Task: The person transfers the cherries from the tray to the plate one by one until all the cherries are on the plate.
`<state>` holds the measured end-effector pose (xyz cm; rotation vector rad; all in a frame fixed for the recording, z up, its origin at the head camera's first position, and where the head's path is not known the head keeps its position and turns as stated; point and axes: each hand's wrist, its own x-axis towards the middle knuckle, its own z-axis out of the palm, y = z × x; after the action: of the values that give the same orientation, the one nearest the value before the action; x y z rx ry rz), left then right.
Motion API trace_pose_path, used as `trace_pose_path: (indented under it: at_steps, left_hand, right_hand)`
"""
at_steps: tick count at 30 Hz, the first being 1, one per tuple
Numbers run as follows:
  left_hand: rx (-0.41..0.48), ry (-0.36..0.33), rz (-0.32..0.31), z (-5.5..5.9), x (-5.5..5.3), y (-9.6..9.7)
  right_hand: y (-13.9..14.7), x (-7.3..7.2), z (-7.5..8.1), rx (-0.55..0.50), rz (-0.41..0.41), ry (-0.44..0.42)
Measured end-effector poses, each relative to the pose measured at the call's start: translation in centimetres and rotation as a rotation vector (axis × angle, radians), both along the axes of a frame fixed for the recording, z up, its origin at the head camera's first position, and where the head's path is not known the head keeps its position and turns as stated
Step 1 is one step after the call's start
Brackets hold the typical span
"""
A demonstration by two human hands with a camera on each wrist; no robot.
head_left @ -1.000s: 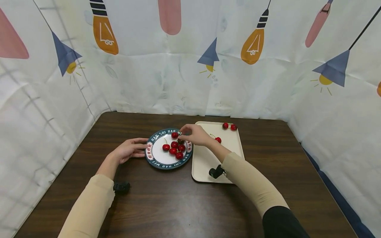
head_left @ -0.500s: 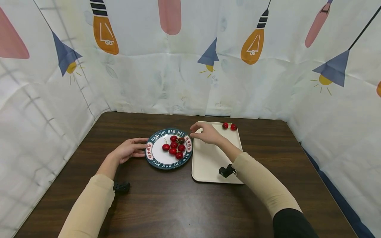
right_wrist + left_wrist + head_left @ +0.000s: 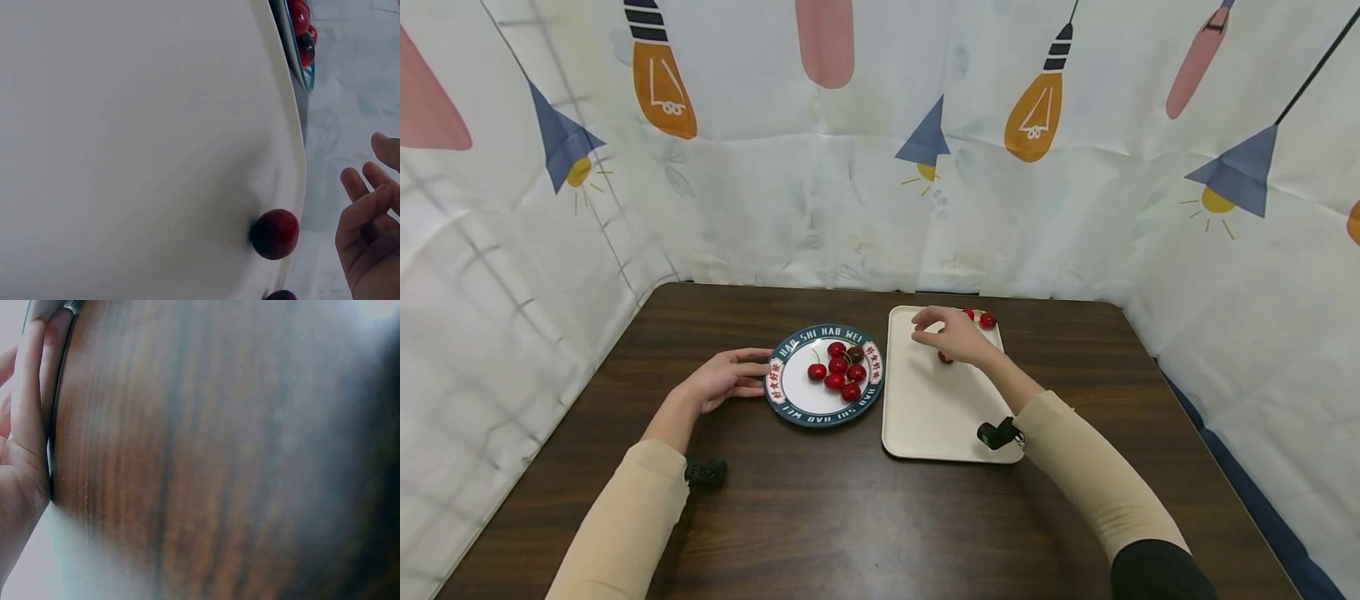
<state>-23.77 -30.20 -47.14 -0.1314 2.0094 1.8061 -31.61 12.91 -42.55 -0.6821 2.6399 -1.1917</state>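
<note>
Right fingers [image 3: 931,313] gone from plate [image 3: 799,397], above tray [image 3: 936,421]

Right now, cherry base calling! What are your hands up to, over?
Left hand touching edge of plate. Right hand above tray, holding nothing. Cherries showing: seven on plate, three on tray. Nothing seems in the way.

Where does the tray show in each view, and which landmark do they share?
Head: the tray lies just right of centre, in the lower half.
Left wrist: not in it.
Right wrist: it fills the left and middle.
Landmark, head and right wrist: the plate, top right in the latter.
</note>
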Motion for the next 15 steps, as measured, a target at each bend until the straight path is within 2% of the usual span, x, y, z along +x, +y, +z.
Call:
trace_pose_path:
  at_steps: [9,15]
  left_hand:
    - [-0.007,-0.001,0.0,0.1,-0.1,0.0]
    - [-0.011,-0.006,0.005,0.1,-0.1,0.1]
  right_hand:
    - [2.1,0.2,-0.3,-0.055,-0.038,-0.071]
    - [3.3,0.5,-0.6,-0.027,-0.077,-0.084]
